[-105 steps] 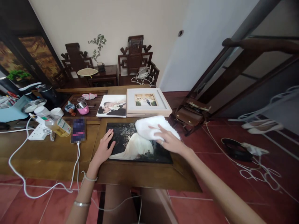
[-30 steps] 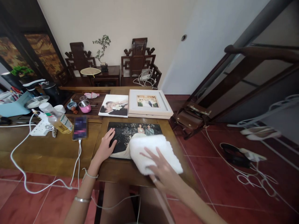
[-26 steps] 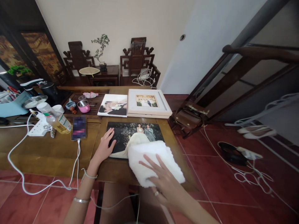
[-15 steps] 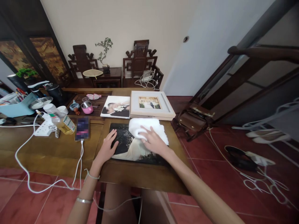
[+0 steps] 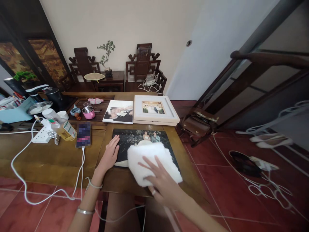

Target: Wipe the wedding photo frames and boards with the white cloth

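A dark photo panel (image 5: 130, 137) with a couple on it lies flat on the wooden table in front of me. My left hand (image 5: 110, 154) rests along its left edge, fingers stretched out and holding nothing. A white towel (image 5: 137, 161) covers the lower middle and right of the panel and hangs over its near edge. On top of it lies my right hand (image 5: 160, 180), fingers spread, pressing and gripping the towel; the ring and little fingers bend at its near edge. The panel's lower right part is hidden beneath the towel.
Behind the panel are a framed photo on a box (image 5: 175, 111) and a smaller photo canvas (image 5: 118, 119). At left stand a phone (image 5: 83, 134) on a cable, a bottle (image 5: 65, 129), a power strip (image 5: 42, 135) and a pink cup (image 5: 88, 113). A chair holds a brown bag (image 5: 195, 125).
My right hand has drawn the towel down toward me, from the panel's upper right to its near edge, uncovering the couple. My left hand stays at the left edge.
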A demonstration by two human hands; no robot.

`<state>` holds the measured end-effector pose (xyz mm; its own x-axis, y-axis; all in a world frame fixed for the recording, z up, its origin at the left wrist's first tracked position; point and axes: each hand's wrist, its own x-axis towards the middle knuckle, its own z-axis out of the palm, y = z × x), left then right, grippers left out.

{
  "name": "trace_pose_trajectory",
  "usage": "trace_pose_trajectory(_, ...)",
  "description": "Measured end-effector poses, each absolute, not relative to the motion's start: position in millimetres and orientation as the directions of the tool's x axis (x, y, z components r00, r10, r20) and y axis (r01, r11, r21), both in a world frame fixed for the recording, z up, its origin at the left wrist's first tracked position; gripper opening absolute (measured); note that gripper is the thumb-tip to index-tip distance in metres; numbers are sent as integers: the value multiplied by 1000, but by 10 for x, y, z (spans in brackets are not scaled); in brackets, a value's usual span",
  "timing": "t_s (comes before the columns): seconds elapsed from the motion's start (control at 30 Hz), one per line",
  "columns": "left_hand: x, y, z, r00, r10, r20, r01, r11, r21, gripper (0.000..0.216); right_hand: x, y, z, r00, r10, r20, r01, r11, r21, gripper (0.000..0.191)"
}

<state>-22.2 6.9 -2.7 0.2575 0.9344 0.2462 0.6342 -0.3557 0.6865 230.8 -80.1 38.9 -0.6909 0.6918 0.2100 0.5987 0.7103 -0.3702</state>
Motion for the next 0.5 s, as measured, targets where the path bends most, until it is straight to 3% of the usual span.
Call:
trace_pose_trajectory(0.17, -214, 58, 9, 256, 940, 226, 656, -341, 673, 42, 2329, -824, 407, -729, 655, 199, 540, 729, -422, 34)
trace_pose_trajectory(0.5, -238, 81, -48, 264, 934, 240, 657, -357, 664, 44, 2118, 543, 374, -506, 843, 186, 775, 538, -331, 36)
